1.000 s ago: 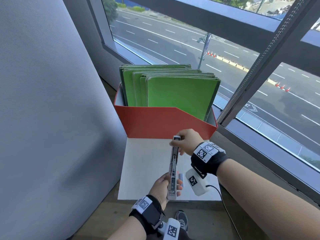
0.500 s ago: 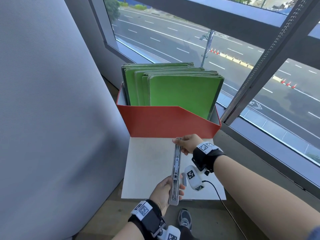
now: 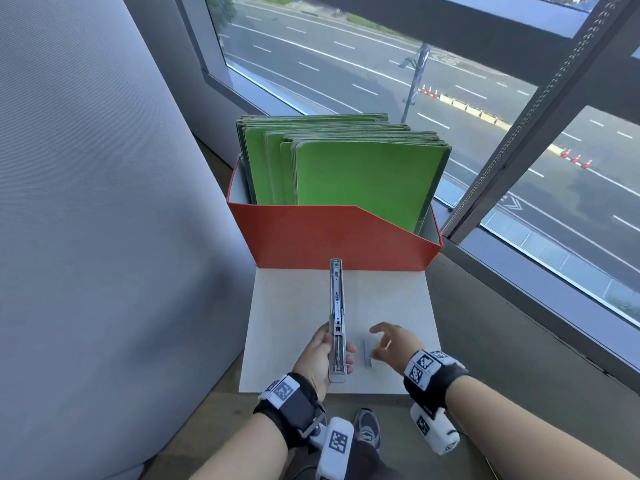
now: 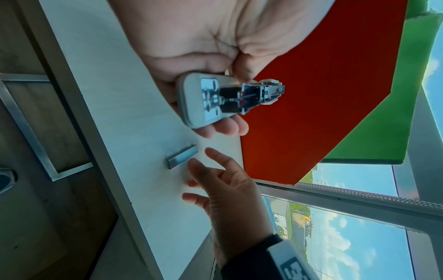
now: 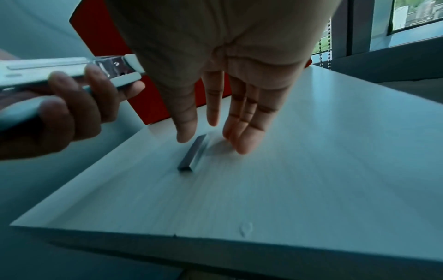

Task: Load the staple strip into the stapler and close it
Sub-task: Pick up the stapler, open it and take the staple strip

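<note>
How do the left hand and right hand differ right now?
The left hand grips the opened stapler with fingers curled round its near end; the right hand holds nothing, its fingers straight and spread. The left hand is raised off the white board; the right hand reaches down at the staple strip lying on it, without gripping it. Both wear black wrist straps.

Red file box (image 3: 332, 237) of green folders (image 3: 360, 178) (upright), white tabletop (image 3: 294, 306), window (image 3: 519, 133) beyond

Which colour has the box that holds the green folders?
The box is red-orange outside; its inner wall looks pale grey. The head view shows it best.
</note>
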